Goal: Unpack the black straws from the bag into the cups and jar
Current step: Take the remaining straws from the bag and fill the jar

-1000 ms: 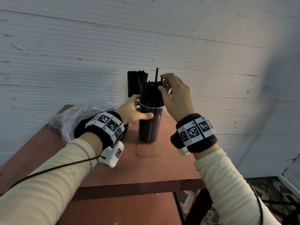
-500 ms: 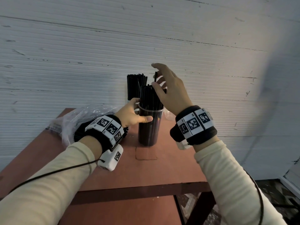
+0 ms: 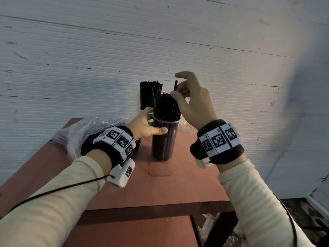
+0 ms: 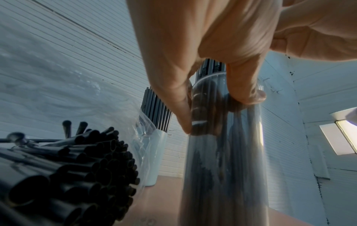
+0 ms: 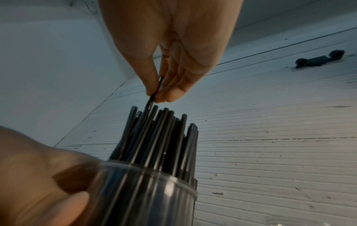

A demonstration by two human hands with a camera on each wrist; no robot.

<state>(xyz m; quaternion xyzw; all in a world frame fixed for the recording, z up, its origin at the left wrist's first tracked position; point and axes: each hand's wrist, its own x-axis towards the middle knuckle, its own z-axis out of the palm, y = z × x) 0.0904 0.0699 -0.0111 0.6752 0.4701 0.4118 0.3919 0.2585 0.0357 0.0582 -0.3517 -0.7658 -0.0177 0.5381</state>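
Observation:
A tall clear cup [image 3: 164, 139] packed with black straws stands mid-table. My left hand [image 3: 146, 125] grips it just below the rim, thumb in front and fingers behind [image 4: 245, 85]. My right hand [image 3: 187, 97] hovers over the cup and pinches a single black straw [image 3: 175, 86] that sticks up above the rest; in the right wrist view the thumb and fingers [image 5: 154, 90] hold its top. A second container full of straws [image 3: 150, 95] stands behind, by the wall. The clear plastic bag [image 3: 85, 132] with more straws [image 4: 81, 160] lies at the left.
The reddish-brown table [image 3: 160, 186] stands against a white ribbed wall [image 3: 106, 50]. Another clear container [image 3: 187, 126] shows partly behind my right wrist. The table's front edge is near me, with floor visible at lower right.
My right hand rose from the top of the straw bundle, opened briefly, and now pinches the single protruding straw. My left hand kept its grip on the cup.

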